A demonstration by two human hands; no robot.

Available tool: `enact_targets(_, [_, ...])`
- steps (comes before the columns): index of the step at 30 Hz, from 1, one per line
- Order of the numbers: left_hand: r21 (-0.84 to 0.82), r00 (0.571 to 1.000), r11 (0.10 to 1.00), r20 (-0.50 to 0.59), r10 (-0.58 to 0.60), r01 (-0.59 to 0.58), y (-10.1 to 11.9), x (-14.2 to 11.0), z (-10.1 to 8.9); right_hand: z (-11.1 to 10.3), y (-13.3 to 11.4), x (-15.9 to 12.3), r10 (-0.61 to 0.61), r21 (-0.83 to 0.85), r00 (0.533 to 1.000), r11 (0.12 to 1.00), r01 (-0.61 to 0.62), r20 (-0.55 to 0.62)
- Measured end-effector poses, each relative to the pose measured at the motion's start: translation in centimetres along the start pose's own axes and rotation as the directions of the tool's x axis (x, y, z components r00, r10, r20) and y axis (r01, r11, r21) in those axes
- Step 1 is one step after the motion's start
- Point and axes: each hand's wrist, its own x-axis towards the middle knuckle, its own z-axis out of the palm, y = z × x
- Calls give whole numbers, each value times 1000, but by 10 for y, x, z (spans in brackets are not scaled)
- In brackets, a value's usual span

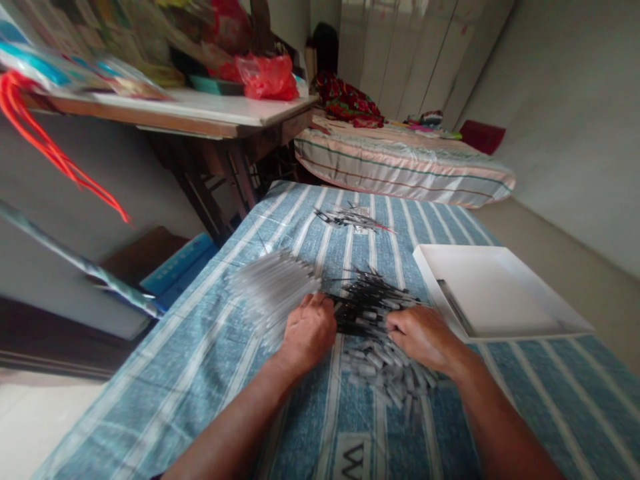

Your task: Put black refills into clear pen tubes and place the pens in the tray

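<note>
My left hand (311, 327) is closed at the right edge of a blurred heap of translucent pen barrels (275, 287), beside the pile of thin black pen parts (370, 300). Its fingers point away from me, and what they grip is hidden. My right hand (417, 333) is closed too, at the right end of the black pile; I cannot make out anything between its fingers. Nearer to me, just below the right hand, lies a heap of grey pen caps (383, 370). A white tray (530, 320) right of that hand holds a single dark pen (455, 307).
A small scatter of thin dark pieces (353, 217) lies at the far end of the striped blue tablecloth (210, 373). Behind on the left stands a desk (220, 117) with a red plastic bag (267, 77). A bed (400, 160) is at the back.
</note>
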Motion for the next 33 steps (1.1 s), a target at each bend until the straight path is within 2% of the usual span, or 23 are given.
enact_targets(2, [-144,999,990,-42,-7,1,-4,1,-5,-4,8,-5,26,-1,1000,1000,-26,-15])
enact_targets(4, [-389,998,921,-42,-38,19,-7,2,-10,-8,17,-9,52,13,998,999,-52,-35])
enact_targets(5, [-540,999,841,-10,-48,35,-7,1,-12,-10,22,-12,69,20,996,998,-68,-54])
enact_targets(7, [-805,994,584,102,-36,104,-7,1,-15,-12,31,-16,95,25,990,995,-93,-101])
enact_targets(9, [-931,979,309,204,1,193,-6,0,-15,-13,38,-19,109,24,983,994,-107,-146])
enact_targets(10, [-950,971,211,238,10,231,-5,0,-15,-14,40,-21,111,23,980,994,-109,-162])
enact_targets(11, [-955,964,144,265,14,261,-4,0,-14,-15,42,-22,112,22,979,994,-110,-171])
enact_targets(13, [-952,953,70,301,33,298,-4,0,-12,-17,43,-24,113,20,977,994,-111,-179])
enact_targets(15, [-946,943,36,324,77,322,-4,0,-10,-19,43,-25,106,12,978,994,-106,-181])
enact_targets(18, [-944,933,34,331,139,329,-4,0,-8,-21,43,-26,88,-30,981,995,-95,-174])
enact_targets(26, [-949,940,130,304,153,286,-3,-1,-10,-23,42,-29,46,-115,992,992,-60,-122])
enact_targets(30, [-930,918,199,347,192,309,0,-3,-11,-27,40,-30,3,-199,996,980,-22,-93])
enact_targets(33, [-920,901,214,373,222,328,0,-3,-9,-33,35,-30,-35,-278,996,961,10,-85])
